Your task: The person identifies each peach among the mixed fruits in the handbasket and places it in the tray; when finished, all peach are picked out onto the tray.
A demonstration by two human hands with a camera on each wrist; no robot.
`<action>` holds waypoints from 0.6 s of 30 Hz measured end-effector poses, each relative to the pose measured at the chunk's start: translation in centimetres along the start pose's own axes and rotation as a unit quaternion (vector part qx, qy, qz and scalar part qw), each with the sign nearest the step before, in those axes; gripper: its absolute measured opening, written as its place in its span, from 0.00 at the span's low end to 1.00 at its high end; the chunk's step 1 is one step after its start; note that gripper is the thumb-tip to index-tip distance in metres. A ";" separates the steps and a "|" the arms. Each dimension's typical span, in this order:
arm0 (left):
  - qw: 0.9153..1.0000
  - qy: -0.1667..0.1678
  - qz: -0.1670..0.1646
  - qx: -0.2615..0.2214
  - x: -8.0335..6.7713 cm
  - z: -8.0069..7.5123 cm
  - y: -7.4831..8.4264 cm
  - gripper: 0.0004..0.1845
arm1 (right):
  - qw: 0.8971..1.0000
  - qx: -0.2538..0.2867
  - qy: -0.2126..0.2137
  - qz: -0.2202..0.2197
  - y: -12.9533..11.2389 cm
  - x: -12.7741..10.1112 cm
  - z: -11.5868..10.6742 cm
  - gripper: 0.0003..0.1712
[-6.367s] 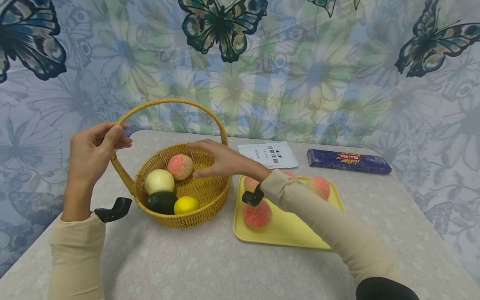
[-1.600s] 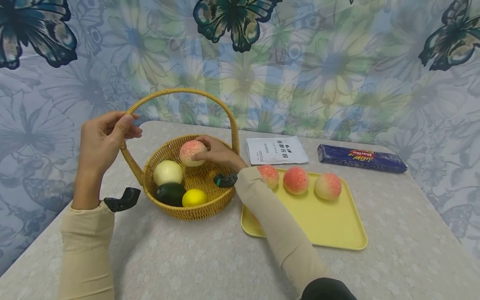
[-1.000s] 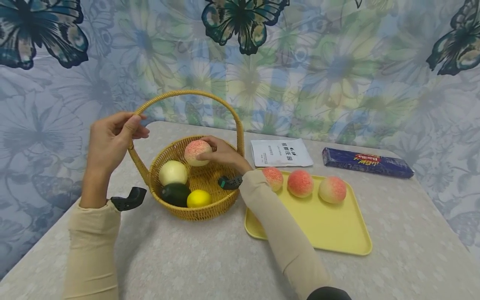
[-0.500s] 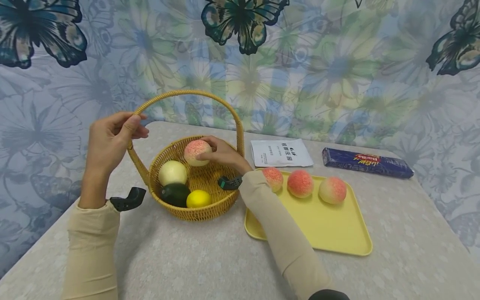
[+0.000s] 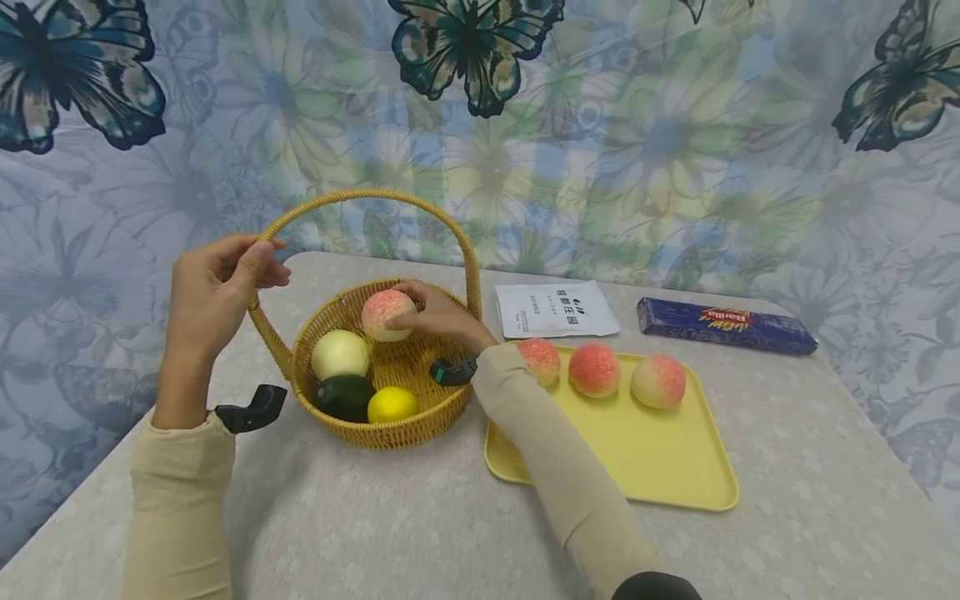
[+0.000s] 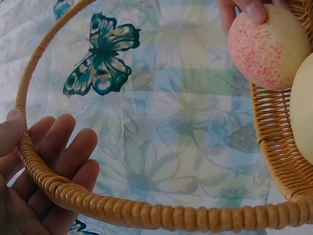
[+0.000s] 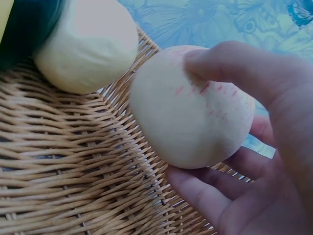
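Right now my right hand [image 5: 433,312] curls its thumb and fingers round a peach [image 5: 385,314], inside the basket [image 5: 420,421] near the far rim. It is almost round, so I can tell no long axis or heading. Only my right wrist view shows its pale underside touching the weave, just beside a cream fruit [image 7: 87,44]. My left hand [image 5: 212,292] pinches the handle [image 5: 375,197]; the left wrist view shows its fingers [image 6: 68,149] pressed together behind it. Beside the basket, three peaches [image 5: 594,369] line a yellow tray [image 5: 675,479].
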State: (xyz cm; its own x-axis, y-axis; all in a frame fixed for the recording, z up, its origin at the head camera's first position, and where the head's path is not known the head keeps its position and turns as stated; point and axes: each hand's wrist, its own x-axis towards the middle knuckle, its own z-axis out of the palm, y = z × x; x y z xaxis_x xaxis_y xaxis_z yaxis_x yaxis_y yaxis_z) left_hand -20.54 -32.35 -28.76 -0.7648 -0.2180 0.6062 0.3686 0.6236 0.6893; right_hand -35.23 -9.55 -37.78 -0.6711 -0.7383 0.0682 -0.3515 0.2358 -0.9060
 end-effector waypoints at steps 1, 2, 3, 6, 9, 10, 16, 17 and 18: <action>1.000 0.001 0.000 0.000 0.0 0.0 0.0 0.16 | 1.000 0.001 0.001 0.006 -0.1 0.0 0.0 0.34; 1.000 0.001 -0.001 0.000 0.0 0.0 0.0 0.16 | 1.000 0.000 0.004 0.013 -0.2 0.1 0.0 0.34; 1.000 0.001 -0.002 0.000 0.0 0.0 0.1 0.16 | 1.000 0.000 0.006 0.019 -0.3 0.1 0.0 0.34; 1.000 0.001 -0.002 0.000 -0.1 0.2 0.1 0.16 | 0.999 0.001 0.008 0.034 -0.7 -0.1 -0.2 0.33; 1.000 0.002 0.002 0.001 0.0 0.4 0.1 0.16 | 0.999 0.009 0.004 0.039 -1.4 -0.3 -0.7 0.33; 1.000 0.002 0.003 0.002 0.0 0.4 0.0 0.16 | 0.999 0.007 0.001 0.039 -1.6 -0.4 -0.9 0.33; 1.000 0.004 -0.002 0.007 0.0 0.1 -0.2 0.16 | 0.998 -0.043 -0.006 0.036 -2.9 -0.8 -1.9 0.35; 1.000 0.005 -0.004 0.008 0.0 0.1 -0.2 0.16 | 0.998 -0.049 -0.007 0.035 -3.0 -0.9 -2.0 0.36; 1.000 0.004 -0.005 0.007 -0.1 0.1 -0.2 0.16 | 0.998 -0.054 -0.006 0.036 -3.0 -1.0 -2.1 0.36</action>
State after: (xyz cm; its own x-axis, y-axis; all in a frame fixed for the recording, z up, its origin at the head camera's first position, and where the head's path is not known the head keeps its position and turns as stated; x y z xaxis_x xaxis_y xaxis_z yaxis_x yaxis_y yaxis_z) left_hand -20.63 -32.39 -29.01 -0.7636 -0.2307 0.6031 0.3537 0.6320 0.6895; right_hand -34.86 -8.16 -34.21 -0.6893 -0.7244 -0.0012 -0.3717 0.3552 -0.8577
